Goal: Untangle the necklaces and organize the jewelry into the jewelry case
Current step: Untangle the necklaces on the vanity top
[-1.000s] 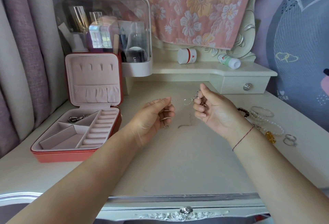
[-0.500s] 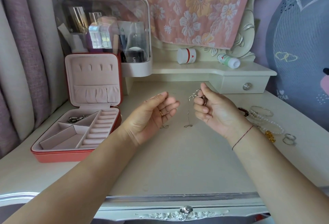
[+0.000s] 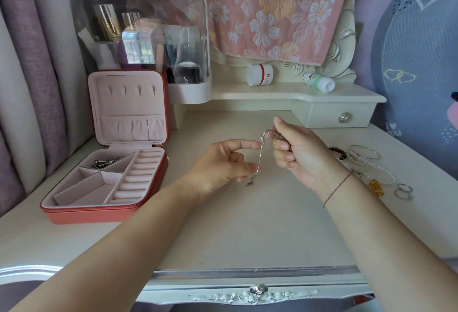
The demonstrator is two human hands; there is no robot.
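Moved in on necklace [image 3: 259, 160], left hand [image 3: 220, 165] with forefinger and thumb spread, tips touching it, right hand [image 3: 297, 148] fingers [image 3: 282, 149] curled tight round its bunched top, necklace hanging over table [image 3: 247, 232] between both hands, open case [image 3: 99, 215] well to the left

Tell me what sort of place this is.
Most likely a bedroom vanity corner in a home: a carved cream dressing table with small drawers, a clear-lidded cosmetics organiser at the back, an open jewelry case, and curtains alongside.
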